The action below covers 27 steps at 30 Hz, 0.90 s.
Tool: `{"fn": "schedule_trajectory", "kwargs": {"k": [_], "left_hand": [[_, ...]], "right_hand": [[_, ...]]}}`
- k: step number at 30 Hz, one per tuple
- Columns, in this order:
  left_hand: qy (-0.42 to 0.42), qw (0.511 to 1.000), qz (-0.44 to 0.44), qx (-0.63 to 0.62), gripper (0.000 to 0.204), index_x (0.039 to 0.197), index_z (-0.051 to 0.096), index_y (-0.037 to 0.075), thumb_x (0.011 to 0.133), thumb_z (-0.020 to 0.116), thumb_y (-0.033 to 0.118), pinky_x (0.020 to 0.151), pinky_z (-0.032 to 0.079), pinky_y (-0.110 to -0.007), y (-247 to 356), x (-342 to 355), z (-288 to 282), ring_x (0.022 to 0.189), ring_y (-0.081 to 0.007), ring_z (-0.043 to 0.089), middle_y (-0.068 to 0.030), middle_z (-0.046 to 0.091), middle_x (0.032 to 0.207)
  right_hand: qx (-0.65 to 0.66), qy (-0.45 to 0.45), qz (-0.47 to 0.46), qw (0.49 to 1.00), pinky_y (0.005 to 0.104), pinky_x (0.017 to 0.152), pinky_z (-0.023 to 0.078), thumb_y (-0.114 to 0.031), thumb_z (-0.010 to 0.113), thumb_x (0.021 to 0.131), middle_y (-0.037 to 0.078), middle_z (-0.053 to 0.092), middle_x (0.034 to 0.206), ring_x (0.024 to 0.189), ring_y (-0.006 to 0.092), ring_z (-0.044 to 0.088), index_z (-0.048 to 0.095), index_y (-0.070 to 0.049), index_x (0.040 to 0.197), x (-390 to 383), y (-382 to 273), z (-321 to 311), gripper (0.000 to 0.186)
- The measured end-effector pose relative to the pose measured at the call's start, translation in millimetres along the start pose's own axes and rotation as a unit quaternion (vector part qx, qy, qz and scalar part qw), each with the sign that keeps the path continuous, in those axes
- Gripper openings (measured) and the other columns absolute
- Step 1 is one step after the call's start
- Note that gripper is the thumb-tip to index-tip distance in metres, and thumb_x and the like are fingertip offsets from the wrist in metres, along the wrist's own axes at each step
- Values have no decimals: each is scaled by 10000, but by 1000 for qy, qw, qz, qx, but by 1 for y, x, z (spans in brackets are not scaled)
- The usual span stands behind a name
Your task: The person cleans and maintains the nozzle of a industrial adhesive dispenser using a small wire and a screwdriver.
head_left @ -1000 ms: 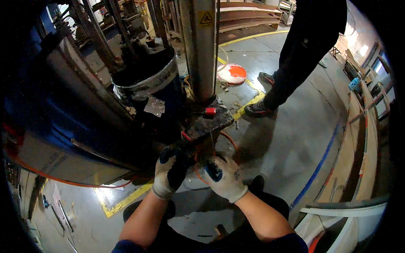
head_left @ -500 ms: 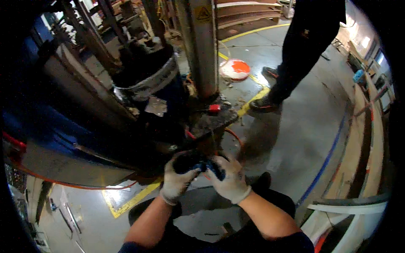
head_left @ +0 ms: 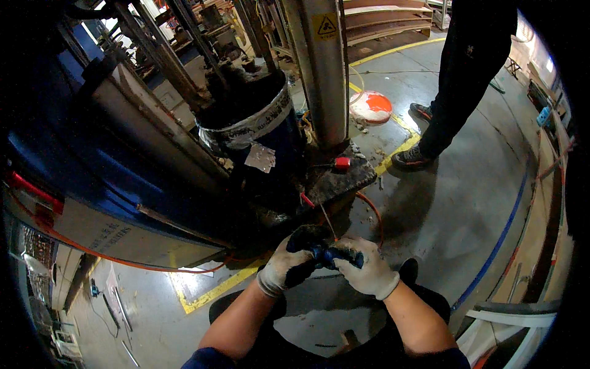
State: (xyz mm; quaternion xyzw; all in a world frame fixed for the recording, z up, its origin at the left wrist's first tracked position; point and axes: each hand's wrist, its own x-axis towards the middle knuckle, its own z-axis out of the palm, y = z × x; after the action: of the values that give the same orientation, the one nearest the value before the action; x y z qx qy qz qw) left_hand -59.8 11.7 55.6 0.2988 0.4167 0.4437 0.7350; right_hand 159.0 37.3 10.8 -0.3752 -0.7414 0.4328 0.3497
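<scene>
- i see a yellow triangular warning sign (head_left: 324, 26) high on the grey steel column (head_left: 322, 80), facing me.
- a pale, crumpled square label (head_left: 262, 157) sticks to the side of the dark blue drum (head_left: 261, 144), just below its silver-taped rim; the drum stands just left of the column.
- on the big blue machine body (head_left: 80, 166) to my left there is a cream panel with dark lettering (head_left: 104, 230), low down, with an orange hose (head_left: 141, 265) running under it.
- an orange round lid (head_left: 372, 106) lies on the floor beyond the column, near a standing person's shoe (head_left: 410, 158); yellow floor tape (head_left: 212, 289) marks a corner near my knees.
- compared with half a second ago, both hands sit closer together and lower in view, and the dark blue thing between them shows more clearly.
- my left hand (head_left: 284, 265), in a dirty white glove with dark fingertips, curls around the left end of the small dark blue part (head_left: 326, 253), fingers wrapped shut on it.
- my right hand (head_left: 369, 269), gloved the same, clamps the right end, fingers folded over, knuckles up.
- the part is held in front of the greasy base plate (head_left: 335, 178), above the floor; thin red wires (head_left: 319, 212) rise from it toward the plate.
- both forearms come in bare from below, elbows bent.
</scene>
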Motion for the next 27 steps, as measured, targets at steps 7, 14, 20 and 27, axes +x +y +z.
{"fn": "schedule_trajectory", "kwargs": {"k": [7, 14, 20, 27], "left_hand": [[-35, 996, 9, -85, 493, 1303, 531, 7, 816, 589, 65, 801, 520, -315, -17, 9, -11, 921, -197, 615, -91, 623, 1086], [11, 998, 52, -45, 294, 1207, 581, -15, 920, 525, 16, 762, 573, -329, -37, 17, -18, 900, -239, 670, -116, 670, 1038], [7, 986, 42, -160, 322, 1204, 575, -34, 894, 561, 52, 773, 569, -314, -23, 12, -1, 944, -236, 671, -130, 683, 1048], [-30, 984, 47, -171, 399, 1269, 545, -7, 874, 591, 16, 853, 549, -394, -40, 24, -26, 922, -256, 652, -129, 648, 1069]], "right_hand": [[132, -23, 115, 984, 345, 817, 542, -124, 767, 841, 137, 692, 1025, 904, 245, 678, 664, -63, 1114, 6, -26, -11, 298], [225, 55, 116, 966, 282, 843, 527, -62, 619, 916, 60, 691, 999, 898, 117, 637, 650, 9, 1127, -5, 1, 11, 225], [376, 86, 189, 903, 343, 867, 524, -178, 711, 917, 61, 691, 1019, 938, 171, 637, 642, -47, 1139, -4, -5, 5, 267], [503, 113, 232, 825, 313, 788, 551, -211, 698, 935, 67, 698, 1015, 858, 167, 664, 650, -36, 1124, 2, -13, -5, 262]]}}
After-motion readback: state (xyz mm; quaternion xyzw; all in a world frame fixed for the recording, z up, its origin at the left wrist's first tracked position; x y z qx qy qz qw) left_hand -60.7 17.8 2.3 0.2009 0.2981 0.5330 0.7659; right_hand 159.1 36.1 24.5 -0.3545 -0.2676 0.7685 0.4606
